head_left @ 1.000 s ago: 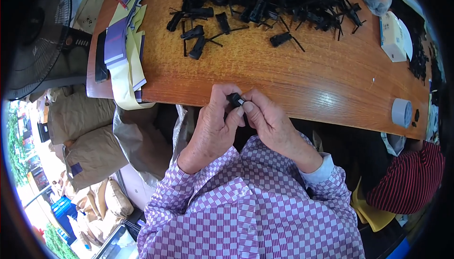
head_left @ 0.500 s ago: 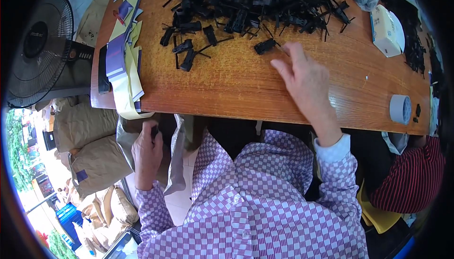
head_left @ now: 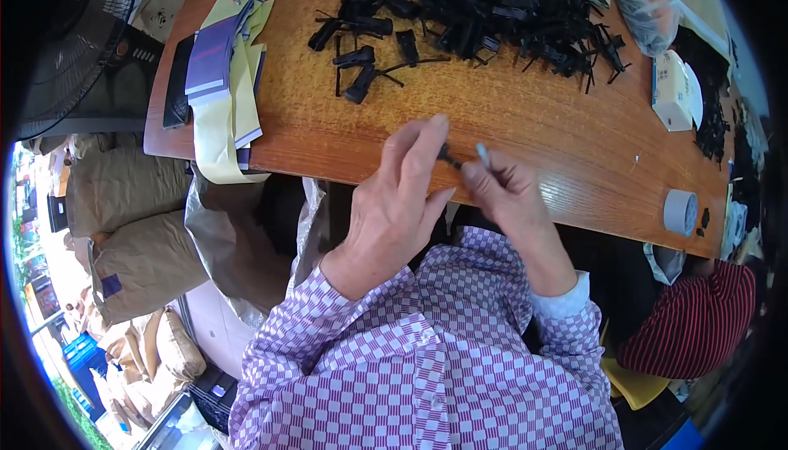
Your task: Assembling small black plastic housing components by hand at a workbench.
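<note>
Above the table's front edge my two hands are close together. My right hand (head_left: 513, 199) pinches a small black plastic part (head_left: 447, 156) with thin legs, mostly hidden by fingers. A pale blue band or tip (head_left: 483, 154) shows at its index finger. My left hand (head_left: 392, 204) is beside the part, back of the hand up, thumb apart from stretched fingers; its fingertips come near the part, and contact cannot be made out. Farther back lies a large heap of similar black parts (head_left: 492, 6), with several loose ones (head_left: 359, 84) at its near left.
Yellow and purple paper strips (head_left: 215, 56) hang over the table's left side. An open silvery bag (head_left: 238, 236) is below the edge. On the right are a tape roll (head_left: 680, 212), a tissue box (head_left: 671, 93) and a plastic bag (head_left: 648, 11). A fan (head_left: 74, 39) stands left.
My left hand has come up from the silvery bag to over the table edge. My right hand has drawn back toward me with a black part from the table. The view has shifted slightly.
</note>
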The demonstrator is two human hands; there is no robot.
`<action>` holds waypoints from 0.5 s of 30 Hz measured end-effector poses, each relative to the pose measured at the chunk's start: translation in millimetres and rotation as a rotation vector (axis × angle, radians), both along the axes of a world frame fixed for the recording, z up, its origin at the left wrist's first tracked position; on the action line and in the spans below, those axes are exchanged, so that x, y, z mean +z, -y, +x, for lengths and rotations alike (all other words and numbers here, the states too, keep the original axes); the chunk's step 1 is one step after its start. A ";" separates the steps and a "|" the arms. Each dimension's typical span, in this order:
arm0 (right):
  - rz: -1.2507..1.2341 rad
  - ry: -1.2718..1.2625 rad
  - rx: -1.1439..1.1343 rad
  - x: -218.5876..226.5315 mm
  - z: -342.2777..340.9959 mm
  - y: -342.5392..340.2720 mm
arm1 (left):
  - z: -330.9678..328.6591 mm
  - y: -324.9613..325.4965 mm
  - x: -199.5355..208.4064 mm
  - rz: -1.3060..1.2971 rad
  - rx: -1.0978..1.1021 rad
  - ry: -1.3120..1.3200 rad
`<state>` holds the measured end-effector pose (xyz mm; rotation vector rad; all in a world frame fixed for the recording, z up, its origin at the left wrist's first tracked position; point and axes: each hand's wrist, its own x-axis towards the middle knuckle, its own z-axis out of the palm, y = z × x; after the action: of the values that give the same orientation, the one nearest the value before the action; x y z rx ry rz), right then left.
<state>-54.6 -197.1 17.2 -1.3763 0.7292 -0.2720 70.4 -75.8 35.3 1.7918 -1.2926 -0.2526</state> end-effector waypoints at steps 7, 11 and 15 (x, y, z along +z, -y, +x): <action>0.339 0.032 0.096 7.6 15.8 -19.3 | 9.3 -17.7 -15.5 0.119 0.013 0.104; 0.276 0.117 0.142 -1.0 22.3 -26.2 | 10.5 -22.0 -25.1 0.094 0.034 0.098; 0.096 0.114 0.177 -1.1 22.9 -25.8 | 10.8 -22.2 -21.5 0.084 0.051 -0.298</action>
<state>-31.7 -171.3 16.1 -1.3140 0.5161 -0.1717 81.2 -53.6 13.8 1.7759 -1.0373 -0.5305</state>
